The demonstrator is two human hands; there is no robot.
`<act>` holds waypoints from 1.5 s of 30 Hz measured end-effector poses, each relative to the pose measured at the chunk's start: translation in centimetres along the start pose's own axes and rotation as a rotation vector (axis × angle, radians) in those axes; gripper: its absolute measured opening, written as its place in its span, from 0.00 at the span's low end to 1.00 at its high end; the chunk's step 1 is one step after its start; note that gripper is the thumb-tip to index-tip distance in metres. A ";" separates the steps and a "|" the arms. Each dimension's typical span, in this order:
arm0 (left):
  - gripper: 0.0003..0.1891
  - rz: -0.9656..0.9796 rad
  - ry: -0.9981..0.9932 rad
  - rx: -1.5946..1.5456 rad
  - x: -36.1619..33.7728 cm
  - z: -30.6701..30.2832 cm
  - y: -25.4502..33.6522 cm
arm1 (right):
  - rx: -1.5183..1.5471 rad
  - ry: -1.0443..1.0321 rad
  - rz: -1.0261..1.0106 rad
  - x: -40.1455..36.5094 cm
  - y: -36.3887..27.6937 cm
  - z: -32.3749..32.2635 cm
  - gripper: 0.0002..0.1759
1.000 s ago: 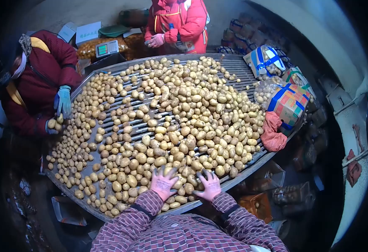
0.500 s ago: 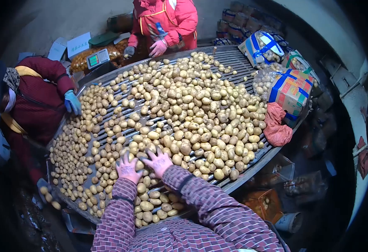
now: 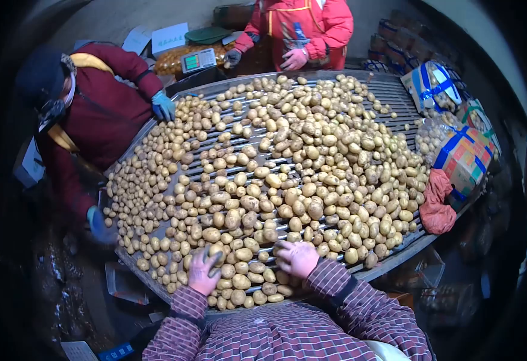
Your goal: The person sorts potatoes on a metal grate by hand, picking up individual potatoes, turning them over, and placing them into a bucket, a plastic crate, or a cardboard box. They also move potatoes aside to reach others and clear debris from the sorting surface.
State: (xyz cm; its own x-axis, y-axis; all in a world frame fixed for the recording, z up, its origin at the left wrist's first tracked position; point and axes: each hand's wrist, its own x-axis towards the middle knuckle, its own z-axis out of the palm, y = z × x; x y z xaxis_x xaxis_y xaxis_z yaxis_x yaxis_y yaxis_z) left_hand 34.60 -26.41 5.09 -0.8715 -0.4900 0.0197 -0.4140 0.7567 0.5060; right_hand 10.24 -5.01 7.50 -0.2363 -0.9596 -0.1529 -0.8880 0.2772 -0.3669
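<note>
Many potatoes (image 3: 329,150) lie spread and heaped on a slatted metal table (image 3: 396,93). My left hand (image 3: 204,271), in a pink glove with dark fingertips, rests against potatoes near the front edge, its fingers apart. To its right, my right hand (image 3: 298,259) touches potatoes at the near side of the heap, the fingers bent and pointing left; whether it grips one is not clear. Several potatoes lie between the two hands.
A person in dark red (image 3: 107,114) leans over the left edge with blue gloves. Another in a red jacket (image 3: 302,30) stands at the far side. Taped packages (image 3: 465,159) and a reddish cloth (image 3: 437,204) are at the right edge. A scale (image 3: 198,61) stands behind.
The view has shifted, so the table appears farther right. My hands have moved apart and nearer the front edge. The left co-worker's lower hand no longer shows potatoes in it.
</note>
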 end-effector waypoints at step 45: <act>0.32 -0.186 -0.432 0.276 10.1 0.9 -2.8 | -0.346 -0.096 0.437 23.5 -1.0 2.1 0.13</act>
State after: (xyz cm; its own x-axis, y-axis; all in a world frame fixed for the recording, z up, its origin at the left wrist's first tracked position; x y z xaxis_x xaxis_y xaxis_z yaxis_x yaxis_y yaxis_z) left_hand 26.71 -33.10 3.10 -0.7816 -0.4481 -0.4340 -0.5746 0.7880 0.2210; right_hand 6.41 -27.71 2.36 -0.5887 -0.7458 -0.3118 -0.7969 0.6000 0.0694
